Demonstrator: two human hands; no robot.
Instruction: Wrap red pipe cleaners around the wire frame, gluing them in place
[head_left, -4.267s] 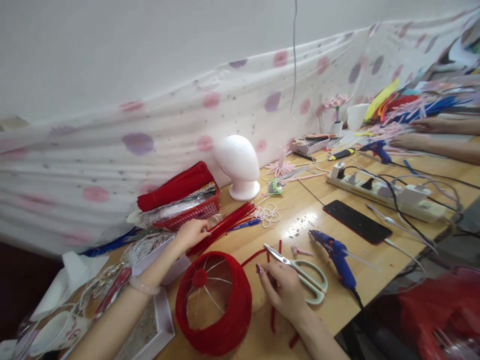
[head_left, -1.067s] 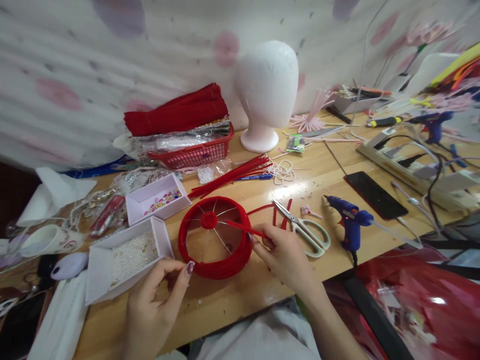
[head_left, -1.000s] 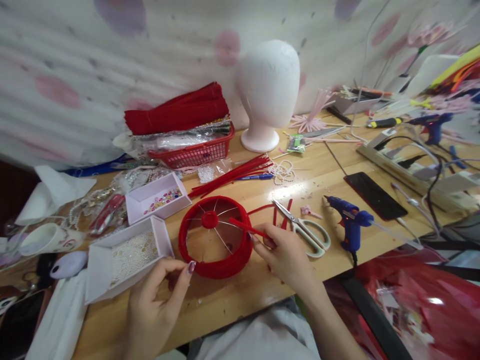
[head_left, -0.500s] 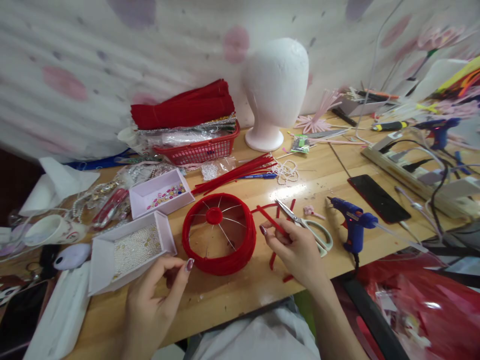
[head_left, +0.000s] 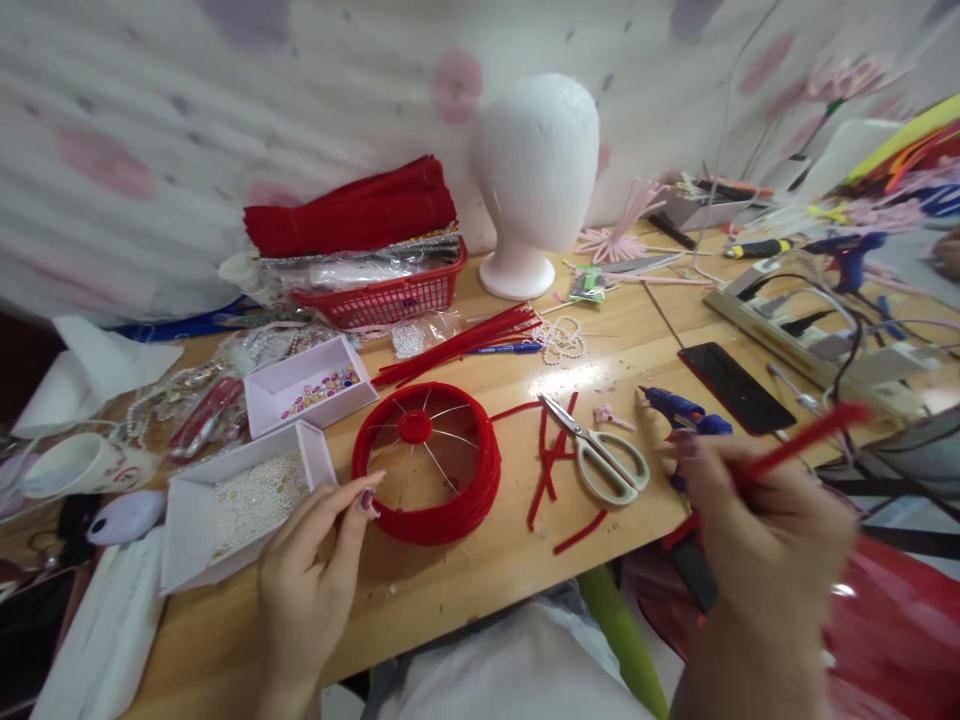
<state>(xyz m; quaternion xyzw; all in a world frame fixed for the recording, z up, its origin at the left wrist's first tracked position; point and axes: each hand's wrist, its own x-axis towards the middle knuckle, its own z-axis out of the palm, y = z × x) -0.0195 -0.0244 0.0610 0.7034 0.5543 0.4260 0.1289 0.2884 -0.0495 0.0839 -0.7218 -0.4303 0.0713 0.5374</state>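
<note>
A round wire frame wrapped in red pipe cleaner (head_left: 427, 462) lies on the wooden table (head_left: 480, 575). My left hand (head_left: 311, 580) rests beside it with fingers stretched, the fingertips touching its near rim. My right hand (head_left: 757, 530), blurred, is off to the right over the table edge, closed on a red pipe cleaner (head_left: 806, 438) that points up and right. Scissors with pale green handles (head_left: 600, 458) and cut red pieces (head_left: 551, 470) lie between the frame and that hand. A blue glue gun (head_left: 675, 412) sits just behind my right hand.
White trays of pearls (head_left: 240, 500) and coloured gems (head_left: 311, 385) stand left of the frame. Behind are a red basket (head_left: 382, 290), loose red stems (head_left: 457, 345), a white foam head (head_left: 536, 170), a black phone (head_left: 731, 385) and a power strip (head_left: 817, 340). Someone's hand (head_left: 946, 250) shows far right.
My right hand has swung from the frame's right side out past the scissors with the red pipe cleaner. My left hand has reached forward to touch the frame's rim.
</note>
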